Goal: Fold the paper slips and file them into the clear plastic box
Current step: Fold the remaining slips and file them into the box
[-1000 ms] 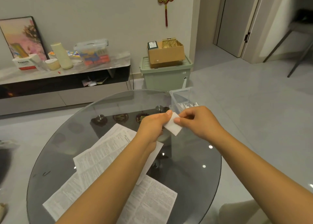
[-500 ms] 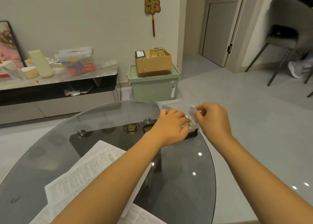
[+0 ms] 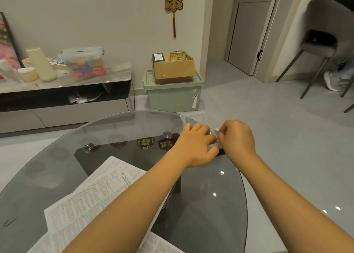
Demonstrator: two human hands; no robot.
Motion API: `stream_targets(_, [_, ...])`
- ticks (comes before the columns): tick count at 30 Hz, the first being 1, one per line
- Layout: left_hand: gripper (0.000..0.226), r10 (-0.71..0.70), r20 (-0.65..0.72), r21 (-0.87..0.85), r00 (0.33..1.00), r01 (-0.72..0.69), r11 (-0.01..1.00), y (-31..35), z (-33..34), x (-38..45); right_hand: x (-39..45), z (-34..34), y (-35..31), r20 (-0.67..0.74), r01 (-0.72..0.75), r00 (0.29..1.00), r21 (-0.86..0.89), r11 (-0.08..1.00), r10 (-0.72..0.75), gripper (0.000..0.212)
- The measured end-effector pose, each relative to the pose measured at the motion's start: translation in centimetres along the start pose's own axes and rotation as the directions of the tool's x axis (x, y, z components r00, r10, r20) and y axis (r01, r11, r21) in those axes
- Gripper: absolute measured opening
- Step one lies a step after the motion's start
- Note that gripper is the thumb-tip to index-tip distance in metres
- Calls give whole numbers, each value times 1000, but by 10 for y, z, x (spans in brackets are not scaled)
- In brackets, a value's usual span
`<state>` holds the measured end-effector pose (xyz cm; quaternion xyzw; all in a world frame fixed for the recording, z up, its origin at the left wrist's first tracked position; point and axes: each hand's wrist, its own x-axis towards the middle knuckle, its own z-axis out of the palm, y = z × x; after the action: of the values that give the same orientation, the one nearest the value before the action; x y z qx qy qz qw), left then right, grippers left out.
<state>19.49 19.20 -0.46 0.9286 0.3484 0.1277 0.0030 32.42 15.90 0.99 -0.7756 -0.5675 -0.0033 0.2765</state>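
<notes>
right hand (image 3: 237, 139) pinching folded slip (image 3: 216, 131) (curled), left hand (image 3: 195, 143) alongside

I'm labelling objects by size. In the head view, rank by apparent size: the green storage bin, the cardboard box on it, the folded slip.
1. green storage bin
2. cardboard box
3. folded slip, pinched by the right hand, mostly hidden though nearest the camera.

The table (image 3: 57, 176) is smoked glass, smooth and glossy, with brushed metal studs (image 3: 167, 134). Printed paper sheets (image 3: 92, 199) look thin and matt. The box (image 3: 193, 117) is clear plastic. The carton (image 3: 174, 69) is matt cardboard; floor tiles (image 3: 287, 138) shine.
</notes>
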Motion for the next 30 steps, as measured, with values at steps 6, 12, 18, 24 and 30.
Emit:
stream_targets(6, [80,-14,-5,-25,1000,14,1000,1,1,-1,7,-4,-5,139,-57,986,-233,971,92,17])
stream_targets(12, [83,-25,13,-8,1000,25,1000,1,-1,-2,8,-18,3,216,-100,973,97,990,77,23])
stream_targets(18, [75,-49,148,94,988,35,995,4,-7,4,1,-21,13,174,-162,977,209,965,126,26])
stream_targets(24, [71,-67,218,156,974,33,987,9,-14,6,-2,-21,16,181,-142,978,216,966,104,30])
stream_targets(30, [68,-140,81,42,987,137,990,17,-25,-21,-16,-30,8,138,-56,990,263,963,20,27])
